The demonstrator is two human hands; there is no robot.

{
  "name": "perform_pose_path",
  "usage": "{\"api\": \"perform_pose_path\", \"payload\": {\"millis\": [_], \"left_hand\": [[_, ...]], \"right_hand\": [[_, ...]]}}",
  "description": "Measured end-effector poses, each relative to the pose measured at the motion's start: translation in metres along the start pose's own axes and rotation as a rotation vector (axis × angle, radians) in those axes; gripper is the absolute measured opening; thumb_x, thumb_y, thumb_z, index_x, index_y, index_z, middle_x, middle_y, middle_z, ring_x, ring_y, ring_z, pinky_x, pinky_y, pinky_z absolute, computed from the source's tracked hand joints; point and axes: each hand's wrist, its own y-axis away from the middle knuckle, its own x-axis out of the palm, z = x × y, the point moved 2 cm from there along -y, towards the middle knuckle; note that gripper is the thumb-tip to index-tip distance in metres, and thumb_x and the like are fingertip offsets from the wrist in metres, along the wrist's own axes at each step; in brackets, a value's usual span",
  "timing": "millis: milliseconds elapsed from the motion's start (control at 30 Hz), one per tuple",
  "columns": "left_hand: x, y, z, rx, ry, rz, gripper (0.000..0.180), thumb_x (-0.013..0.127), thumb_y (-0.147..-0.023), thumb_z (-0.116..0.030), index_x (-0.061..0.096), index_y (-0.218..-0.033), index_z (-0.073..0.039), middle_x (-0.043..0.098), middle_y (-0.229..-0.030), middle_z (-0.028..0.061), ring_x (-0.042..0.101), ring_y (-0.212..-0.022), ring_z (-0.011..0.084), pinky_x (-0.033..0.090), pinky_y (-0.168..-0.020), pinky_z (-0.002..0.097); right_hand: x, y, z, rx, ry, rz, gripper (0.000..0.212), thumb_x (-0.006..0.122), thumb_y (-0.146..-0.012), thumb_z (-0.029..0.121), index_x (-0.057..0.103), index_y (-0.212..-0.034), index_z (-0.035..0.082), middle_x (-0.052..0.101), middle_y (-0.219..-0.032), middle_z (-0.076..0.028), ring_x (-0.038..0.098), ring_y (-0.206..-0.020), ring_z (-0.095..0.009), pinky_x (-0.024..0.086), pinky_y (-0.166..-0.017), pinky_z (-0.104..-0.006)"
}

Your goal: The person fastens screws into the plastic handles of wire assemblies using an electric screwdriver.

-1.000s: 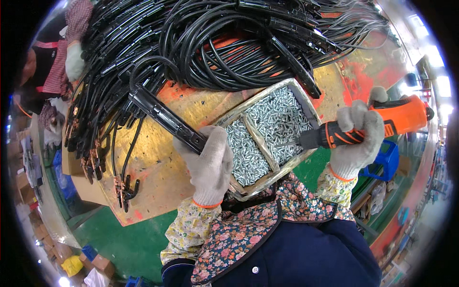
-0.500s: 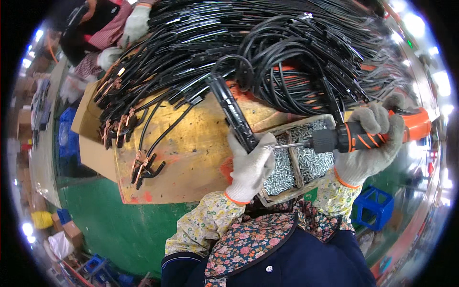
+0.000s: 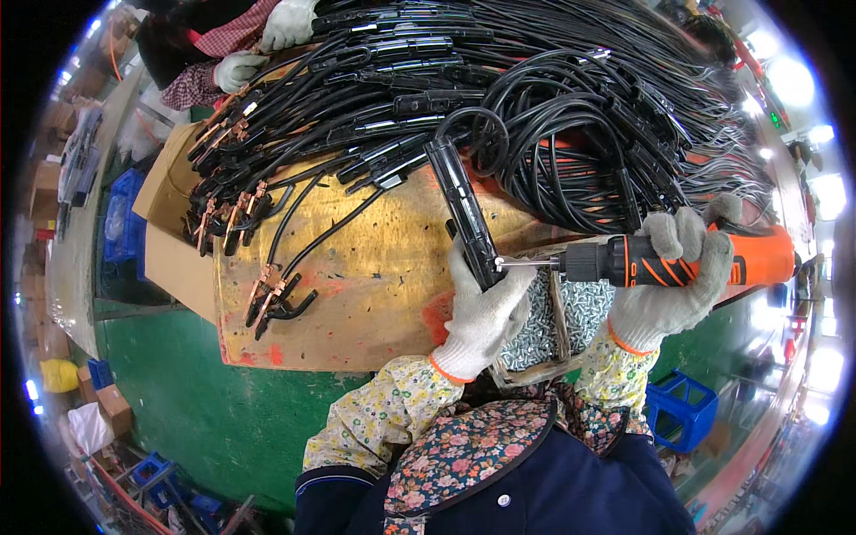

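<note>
Black handle: the long black handle (image 3: 461, 205) sits in front of the wearer, left of the screw tray (image 3: 502, 374) and over the bare part of the worktable (image 3: 357, 267)
Long axis: slants steeply from upper left to lower right, the upper end aimed away from the wearer, the lower end down toward the glove
Cable at the upper end: a black cable (image 3: 471, 111) arches from there to the right
Left hand: the gloved left hand (image 3: 488, 308) pinches the handle's lower end between thumb and fingers
Right hand: the gloved right hand (image 3: 678, 294) is wrapped around an orange-and-black power screwdriver (image 3: 655, 270), fingers over the top of its body
Screwdriver: lies nearly level across the view, its bit (image 3: 533, 262) pointing left, crosswise to the handle
Bit tip: at the right edge of the handle's lower end, by a small bright spot; whether a screw is seated there I cannot tell
Screws: small silver screws (image 3: 580, 312) on both sides of the tray's divider, below the bit
Beyond: heaped black cables (image 3: 535, 160), copper-coloured clamps (image 3: 263, 290) at the left
Far left: a co-worker's two gloved hands (image 3: 290, 22) at the pile's edge
</note>
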Motion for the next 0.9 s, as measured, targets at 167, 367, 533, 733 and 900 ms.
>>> {"api": "perform_pose_path", "payload": {"millis": [167, 367, 533, 733, 900], "left_hand": [[0.0025, 0.0011, 0.0006, -0.001, 0.032, 0.007, 0.044, 0.064, -0.089, -0.005, 0.033, -0.118, -0.014, 0.052, -0.069, 0.0037, 0.048, -0.042, 0.0102, 0.035, -0.034, 0.0238], [0.0019, 0.0017, -0.0014, 0.003, 0.04, 0.012, 0.042, 0.063, -0.089, -0.004, 0.033, -0.117, -0.013, 0.052, -0.068, 0.0046, 0.048, -0.042, 0.0106, 0.035, -0.033, 0.024], [0.0043, 0.0015, -0.0024, 0.027, 0.039, -0.019, 0.041, 0.063, -0.09, -0.006, 0.033, -0.117, -0.013, 0.051, -0.067, 0.0043, 0.048, -0.041, 0.0109, 0.035, -0.033, 0.0242], [0.0014, 0.0015, 0.0004, 0.024, 0.045, 0.041, 0.042, 0.063, -0.09, -0.006, 0.032, -0.117, -0.013, 0.05, -0.065, 0.0034, 0.046, -0.04, 0.011, 0.034, -0.033, 0.0239], [0.0035, 0.0003, 0.0001, 0.007, 0.058, -0.01, 0.044, 0.067, -0.088, -0.009, 0.032, -0.115, -0.013, 0.049, -0.062, 0.0028, 0.046, -0.039, 0.0108, 0.034, -0.033, 0.0235]], "right_hand": [[0.0025, -0.0009, -0.0019, 0.02, -0.042, 0.014, 0.04, 0.057, -0.092, 0.007, 0.043, -0.129, 0.006, 0.038, -0.068, 0.002, 0.035, -0.06, -0.007, 0.037, -0.056, -0.0246], [0.0021, 0.0006, -0.0027, 0.037, -0.053, 0.006, 0.04, 0.056, -0.092, 0.007, 0.043, -0.13, 0.006, 0.039, -0.068, 0.002, 0.036, -0.06, -0.007, 0.037, -0.056, -0.0245], [0.0005, -0.0003, -0.0045, 0.046, -0.056, 0.026, 0.04, 0.056, -0.093, 0.007, 0.042, -0.13, 0.005, 0.039, -0.068, 0.001, 0.036, -0.06, -0.007, 0.037, -0.056, -0.0242], [-0.0035, 0.0016, -0.0049, 0.072, -0.059, -0.018, 0.04, 0.056, -0.093, 0.007, 0.042, -0.13, 0.004, 0.039, -0.068, 0.002, 0.036, -0.06, -0.007, 0.037, -0.056, -0.024], [-0.0012, 0.002, -0.0028, 0.024, 0.0, -0.02, 0.042, 0.056, -0.092, 0.006, 0.041, -0.131, 0.002, 0.037, -0.068, 0.003, 0.035, -0.06, -0.007, 0.036, -0.055, -0.0242]]}}
